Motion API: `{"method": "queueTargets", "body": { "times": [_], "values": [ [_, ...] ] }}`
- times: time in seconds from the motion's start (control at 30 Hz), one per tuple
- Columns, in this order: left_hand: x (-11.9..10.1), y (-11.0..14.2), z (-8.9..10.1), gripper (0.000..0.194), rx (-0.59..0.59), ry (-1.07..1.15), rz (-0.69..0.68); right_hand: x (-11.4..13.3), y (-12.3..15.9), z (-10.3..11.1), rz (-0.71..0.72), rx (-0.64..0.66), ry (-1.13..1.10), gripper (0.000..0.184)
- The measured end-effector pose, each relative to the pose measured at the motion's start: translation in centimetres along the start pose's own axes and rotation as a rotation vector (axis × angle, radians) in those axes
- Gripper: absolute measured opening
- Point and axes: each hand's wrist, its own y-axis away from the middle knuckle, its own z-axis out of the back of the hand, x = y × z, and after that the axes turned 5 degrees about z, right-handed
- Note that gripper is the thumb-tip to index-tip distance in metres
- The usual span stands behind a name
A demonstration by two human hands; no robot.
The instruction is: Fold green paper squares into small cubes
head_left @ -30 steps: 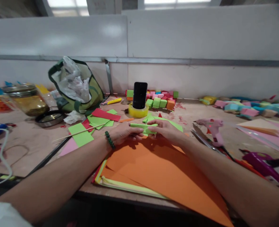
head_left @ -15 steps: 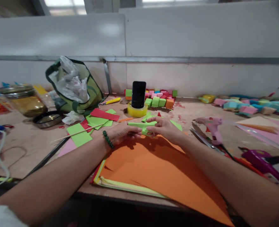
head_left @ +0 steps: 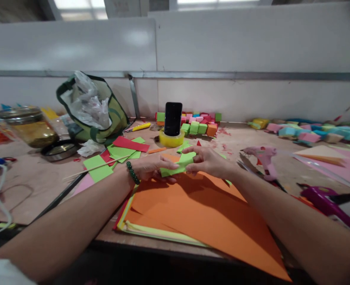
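Between my two hands is a small piece of green paper (head_left: 179, 165), tilted and seemingly folded. My left hand (head_left: 153, 167) pinches its left end, thumb on top and fingers beneath. The right end sits in the fingers of my right hand (head_left: 209, 161), which are curled round it. Both hands are over a stack of large orange paper sheets (head_left: 193, 209), with yellow and red sheets showing at its left edge. Left of my hands lie green paper pieces (head_left: 97, 168), a red paper strip (head_left: 132, 144) and a thin wooden stick (head_left: 88, 170).
A phone (head_left: 173, 118) stands in a yellow tape roll (head_left: 172, 138), with small paper cubes (head_left: 194, 128) behind. A pink glue gun (head_left: 264, 158) and a purple tool (head_left: 320, 198) lie right. Leftward are a cutter (head_left: 141, 126), a green bag (head_left: 115, 114) and a glass jar (head_left: 32, 128).
The green paper has turned in my fingers, so a broader face of it shows, its right end raised. My left thumb has shifted onto that face. Both hands stay close to the same place.
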Motion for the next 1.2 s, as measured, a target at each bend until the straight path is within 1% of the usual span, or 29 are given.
{"method": "queueTargets", "body": {
  "times": [0.03,0.1,0.2,0.33,0.4,0.47,0.53,0.6,0.63,0.67,0.73,0.83,0.9,1.1,1.2],
  "values": [
    [0.0,0.1,0.0,0.039,0.01,-0.067,0.0,0.1,0.1,-0.1,0.014,0.017,0.029,0.052],
    [-0.2,0.3,-0.2,0.034,0.0,-0.231,-0.04,0.4,0.3,-0.3,0.048,0.034,0.067,0.051],
    [-0.7,0.9,-0.8,0.032,-0.061,-0.437,-0.106,0.7,0.6,-0.4,0.085,0.067,0.085,0.05],
    [-1.0,1.2,-1.4,0.034,-0.083,-0.511,-0.16,0.8,0.7,-0.5,0.121,0.12,0.11,0.051],
    [-0.8,0.9,-1.4,0.031,-0.061,-0.478,-0.203,0.7,0.6,-0.8,0.151,0.113,0.123,0.051],
    [-0.4,0.5,-1.5,0.027,-0.04,-0.381,-0.233,0.4,0.4,-1.0,0.174,0.064,0.091,0.049],
    [0.0,0.3,-1.5,0.025,-0.032,-0.272,-0.277,0.0,0.1,-0.9,0.192,-0.043,-0.016,0.042],
    [0.2,0.2,-1.5,0.024,-0.044,-0.193,-0.324,-0.3,-0.2,-0.4,0.204,-0.18,-0.154,0.033],
    [0.2,0.2,-1.6,0.023,-0.048,-0.163,-0.339,-0.4,-0.3,-0.1,0.205,-0.228,-0.203,0.033],
    [0.2,0.2,-1.6,0.023,-0.052,-0.136,-0.346,-0.5,-0.3,0.2,0.203,-0.248,-0.228,0.036],
    [0.2,0.3,-1.8,0.02,-0.062,-0.096,-0.361,-0.4,-0.2,0.6,0.2,-0.21,-0.213,0.039],
    [0.1,0.2,-2.0,0.019,-0.075,-0.072,-0.378,0.2,0.2,0.6,0.199,-0.117,-0.117,0.027],
    [0.0,0.2,-2.1,0.021,-0.073,-0.055,-0.37,0.6,0.6,0.3,0.19,-0.103,-0.09,0.021],
    [0.3,-0.1,-2.0,0.031,-0.046,0.034,-0.347,0.7,0.9,0.3,0.205,-0.042,-0.081,0.017],
    [0.3,-0.1,-2.0,0.032,-0.034,0.069,-0.329,0.7,0.8,0.4,0.203,-0.057,-0.08,0.018]
  ]
}}
